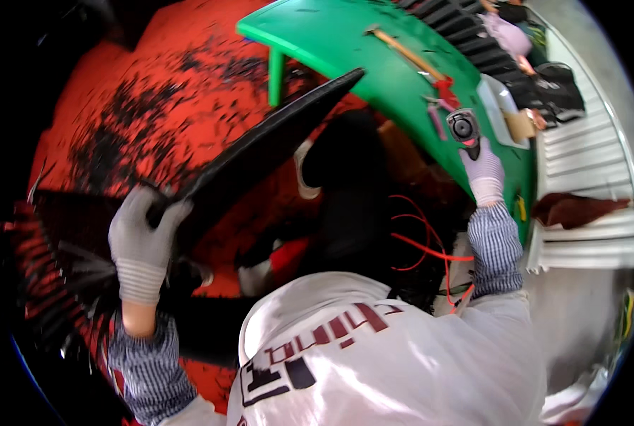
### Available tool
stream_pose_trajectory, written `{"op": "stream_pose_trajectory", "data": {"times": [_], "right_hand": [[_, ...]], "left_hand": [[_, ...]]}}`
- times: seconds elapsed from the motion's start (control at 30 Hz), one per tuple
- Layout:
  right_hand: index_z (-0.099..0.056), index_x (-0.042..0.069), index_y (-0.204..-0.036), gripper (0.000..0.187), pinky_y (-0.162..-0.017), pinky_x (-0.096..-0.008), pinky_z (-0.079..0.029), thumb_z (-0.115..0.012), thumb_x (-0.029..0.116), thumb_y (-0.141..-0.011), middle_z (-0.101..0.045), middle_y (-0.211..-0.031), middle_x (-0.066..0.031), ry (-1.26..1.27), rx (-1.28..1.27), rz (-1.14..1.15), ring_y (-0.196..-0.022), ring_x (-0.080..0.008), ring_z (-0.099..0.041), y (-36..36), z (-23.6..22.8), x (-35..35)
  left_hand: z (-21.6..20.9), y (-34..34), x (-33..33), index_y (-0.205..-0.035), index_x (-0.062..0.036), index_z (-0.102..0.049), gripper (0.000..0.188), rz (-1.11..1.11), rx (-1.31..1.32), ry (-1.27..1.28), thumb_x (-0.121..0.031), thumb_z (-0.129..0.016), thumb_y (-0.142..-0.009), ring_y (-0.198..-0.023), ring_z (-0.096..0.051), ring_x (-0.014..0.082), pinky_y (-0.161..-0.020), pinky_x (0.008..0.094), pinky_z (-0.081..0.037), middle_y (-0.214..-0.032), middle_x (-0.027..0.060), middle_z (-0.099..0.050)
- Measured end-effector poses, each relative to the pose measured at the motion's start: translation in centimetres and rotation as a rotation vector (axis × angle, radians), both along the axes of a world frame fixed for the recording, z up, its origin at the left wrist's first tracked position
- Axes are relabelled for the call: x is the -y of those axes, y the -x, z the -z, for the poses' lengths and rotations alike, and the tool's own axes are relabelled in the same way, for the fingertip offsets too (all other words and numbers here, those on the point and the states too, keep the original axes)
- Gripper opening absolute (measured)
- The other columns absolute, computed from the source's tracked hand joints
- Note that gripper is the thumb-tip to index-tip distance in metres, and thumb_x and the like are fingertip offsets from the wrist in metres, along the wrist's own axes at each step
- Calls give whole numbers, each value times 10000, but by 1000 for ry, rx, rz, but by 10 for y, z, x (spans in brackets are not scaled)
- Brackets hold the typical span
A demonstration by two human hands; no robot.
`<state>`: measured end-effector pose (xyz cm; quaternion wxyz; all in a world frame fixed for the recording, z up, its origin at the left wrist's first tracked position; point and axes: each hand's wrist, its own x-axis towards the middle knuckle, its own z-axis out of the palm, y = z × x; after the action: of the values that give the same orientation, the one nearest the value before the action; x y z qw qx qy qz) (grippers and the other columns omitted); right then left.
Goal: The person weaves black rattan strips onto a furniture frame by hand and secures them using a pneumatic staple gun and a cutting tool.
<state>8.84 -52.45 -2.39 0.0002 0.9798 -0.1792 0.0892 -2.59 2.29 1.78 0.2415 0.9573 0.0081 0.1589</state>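
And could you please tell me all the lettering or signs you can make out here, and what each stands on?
White garment: large dark-red lettering and black characters; I won't copy out the wording.
Black bag-like item, upper right: small pale marks, too blurred to read.
Tool in the right hand: no readable lettering.

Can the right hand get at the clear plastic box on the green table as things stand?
Probably yes: the plastic box sits close beside the right hand with nothing visible between them, though that hand holds a tool.
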Motion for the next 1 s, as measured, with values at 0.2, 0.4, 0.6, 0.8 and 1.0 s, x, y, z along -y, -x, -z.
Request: {"op": "stream_pose_trajectory", "data": {"times": [0.2,0.4,0.6,0.8,1.0], "right_hand": [[-546,110,-1339,592,-980,-473,-527,-697,482,-903,-693,-1239,-201,24,-255,391,-1152,-364,-671,-21,34,110],[-503,112,-1439,760,-1072,-477,-440,-692,571,-864,-607,-1351,-176,148,47,-205,-1265,-345,-577,-68,25,69],[-438,55,-1498,924,-1072,-425,-459,-796,505,-775,-580,-1413,-200,-181,-151,-427,-1291,-375,-566,-136,60,46],[-531,34,-1380,628,-989,-425,-515,-767,251,-841,-647,-1226,-227,-33,-118,-484,-1166,-356,-630,-128,70,27],[-576,58,-1357,664,-969,-420,-517,-850,167,-762,-624,-1160,-125,-339,158,-1174,-1086,-317,-614,-54,-37,-190]], "left_hand": [[4,11,9,-807,8,-602,232,-43,74,-44,-71,-815,-755,-730,-571,333,-691,411,-450,-780,148,-563],[8,9,6,-837,-10,-645,178,-104,73,-18,-74,-799,-773,-756,-578,311,-740,383,-467,-817,108,-612],[-8,11,15,-882,-47,-673,292,-120,-9,-208,-214,-842,-712,-809,-584,335,-762,424,-429,-840,102,-618],[-6,16,13,-874,-57,-681,421,-84,58,-260,-373,-868,-668,-789,-597,308,-771,410,-437,-815,86,-621],[11,20,5,-903,-76,-702,406,-138,89,-290,-380,-867,-689,-761,-611,292,-764,414,-464,-798,67,-639]]}}
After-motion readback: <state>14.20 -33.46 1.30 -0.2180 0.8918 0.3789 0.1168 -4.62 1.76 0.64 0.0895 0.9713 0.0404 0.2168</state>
